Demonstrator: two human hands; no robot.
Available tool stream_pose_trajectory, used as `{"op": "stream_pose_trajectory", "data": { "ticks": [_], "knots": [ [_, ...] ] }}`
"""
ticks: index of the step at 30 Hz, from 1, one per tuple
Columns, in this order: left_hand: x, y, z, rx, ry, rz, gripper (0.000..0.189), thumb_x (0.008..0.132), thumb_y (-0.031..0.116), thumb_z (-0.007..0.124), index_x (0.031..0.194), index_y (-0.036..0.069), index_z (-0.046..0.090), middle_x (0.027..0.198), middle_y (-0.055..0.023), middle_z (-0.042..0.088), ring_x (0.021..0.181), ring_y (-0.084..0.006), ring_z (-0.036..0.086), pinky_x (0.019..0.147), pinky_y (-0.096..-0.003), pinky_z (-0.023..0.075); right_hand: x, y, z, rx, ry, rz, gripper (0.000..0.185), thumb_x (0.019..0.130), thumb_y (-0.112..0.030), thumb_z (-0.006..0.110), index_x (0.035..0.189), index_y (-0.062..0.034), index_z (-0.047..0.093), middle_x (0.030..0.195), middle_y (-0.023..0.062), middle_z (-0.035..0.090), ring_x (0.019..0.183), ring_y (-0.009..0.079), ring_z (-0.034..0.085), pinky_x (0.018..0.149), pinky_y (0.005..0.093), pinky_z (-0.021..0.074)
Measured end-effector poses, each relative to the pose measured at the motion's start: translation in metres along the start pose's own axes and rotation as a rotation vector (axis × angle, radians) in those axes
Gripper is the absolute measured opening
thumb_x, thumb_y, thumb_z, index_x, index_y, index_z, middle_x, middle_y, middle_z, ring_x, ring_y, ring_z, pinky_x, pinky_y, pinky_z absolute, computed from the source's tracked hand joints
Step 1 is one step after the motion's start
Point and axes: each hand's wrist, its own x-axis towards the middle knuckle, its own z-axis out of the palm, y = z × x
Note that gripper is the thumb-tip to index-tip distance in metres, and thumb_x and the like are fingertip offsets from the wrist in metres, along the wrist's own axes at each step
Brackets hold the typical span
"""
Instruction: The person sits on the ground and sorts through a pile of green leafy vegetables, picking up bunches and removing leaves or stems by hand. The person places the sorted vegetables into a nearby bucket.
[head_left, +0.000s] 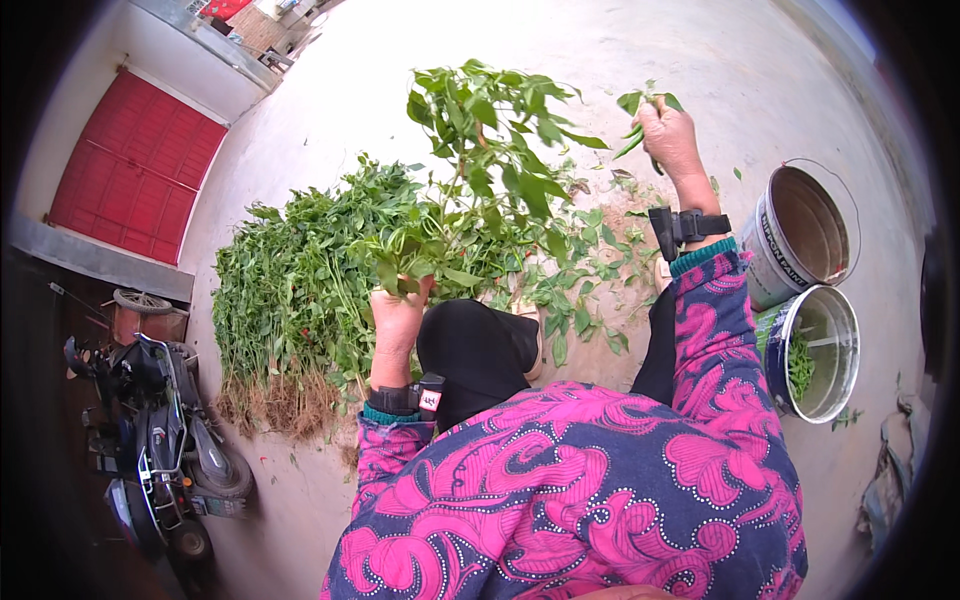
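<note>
My left hand (400, 319) grips a leafy pepper plant (487, 127) low on its stems, and its top spreads out above the ground ahead of me. Raised to the right, my right hand (669, 139) is closed around green chili peppers (628, 142) with a few leaves attached. A thick heap of uprooted pepper plants (300, 262) lies at my left, its brown roots (289, 401) toward me. Small red peppers show among the leaves. Plucked leaves (585, 307) are strewn on the ground between my feet.
On my right stand a Nippon Paint bucket (757, 240) with a wire handle and a second bucket (851, 360) with green peppers (800, 367) inside. A crumpled cloth (889, 472) lies behind them. To the left are a parked three-wheeled scooter (161, 442) and a red metal door (139, 165).
</note>
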Motion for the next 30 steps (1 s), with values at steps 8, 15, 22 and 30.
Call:
{"op": "stream_pose_trajectory", "data": {
  "ticks": [8,15,22,30],
  "knots": [
    [0.033,0.037,-0.011,-0.107,-0.121,-0.051,0.009,0.084,0.011,0.07,0.079,0.006,0.064,0.071,0.0014,0.064,0.05,-0.0014,0.042,0.044,-0.018,0.0282,-0.083,-0.03,0.1,0.017,-0.964,0.081,0.018,0.086,-0.015,0.056,0.089,0.0009,0.063,0.068,0.0082,0.064,0.06,0.0178,0.06,0.059,0.0338,0.0484],
    [0.018,0.041,0.026,-0.231,-0.292,-0.17,0.026,0.084,0.008,0.071,0.108,-0.001,0.066,0.085,-0.0036,0.068,0.055,-0.0051,0.052,0.045,-0.0198,0.0393,-0.133,-0.069,0.151,0.185,-1.028,-0.312,0.02,0.077,-0.006,0.053,0.083,-0.0083,0.072,0.083,0.0194,0.067,0.082,0.0353,0.064,0.075,0.0423,0.0497],
    [0.024,0.027,0.013,-0.007,-0.338,-0.106,0.012,0.087,0.009,0.068,0.089,-0.002,0.067,0.068,-0.0029,0.064,0.05,-0.007,0.054,0.042,-0.0213,0.0404,-0.133,-0.067,0.143,0.052,-0.908,-0.373,0.022,0.074,-0.02,0.062,0.085,-0.0021,0.069,0.072,0.022,0.064,0.067,0.0379,0.063,0.062,0.0452,0.0488],
    [0.002,0.039,0.02,-0.104,-0.43,-0.178,0.009,0.09,0.01,0.065,0.082,0.006,0.062,0.063,0.0084,0.049,0.051,-0.001,0.038,0.046,-0.0174,0.0239,-0.14,-0.079,0.108,-0.011,-0.981,-0.45,0.025,0.076,-0.024,0.065,0.082,0.0003,0.068,0.072,0.0191,0.065,0.068,0.0347,0.062,0.063,0.0433,0.0472]
  ]
}}
